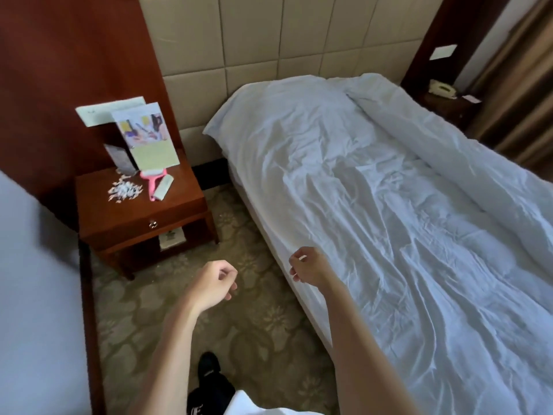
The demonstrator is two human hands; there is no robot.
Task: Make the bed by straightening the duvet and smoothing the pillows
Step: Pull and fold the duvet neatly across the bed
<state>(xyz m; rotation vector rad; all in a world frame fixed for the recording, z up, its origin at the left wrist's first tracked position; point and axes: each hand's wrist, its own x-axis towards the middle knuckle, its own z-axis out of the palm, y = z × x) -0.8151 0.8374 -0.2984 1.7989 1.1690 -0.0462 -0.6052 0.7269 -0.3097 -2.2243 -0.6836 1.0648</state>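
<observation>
The step in hand appears to be the approach to straightening the duvet [404,235]. The duvet lies along the bed [302,283], wrinkled across its surface, with a thick fold rolled up along the far side. A pillow [269,121] lies under the cover at the head of the bed, against the padded headboard [269,40].

The left hand [214,284] hangs over the carpet [254,324], fingers loosely curled, grasping nothing. The right hand [308,265] hovers at the near edge of the bed, fingers loosely curled; whether its fingertips touch the fabric cannot be told, and no fabric shows in its grasp.

The next move likely calls for gripping the near duvet edge and pulling it flat, then unrolling the far fold.

The bedside counter [179,190] carries leaflets [143,136].
</observation>
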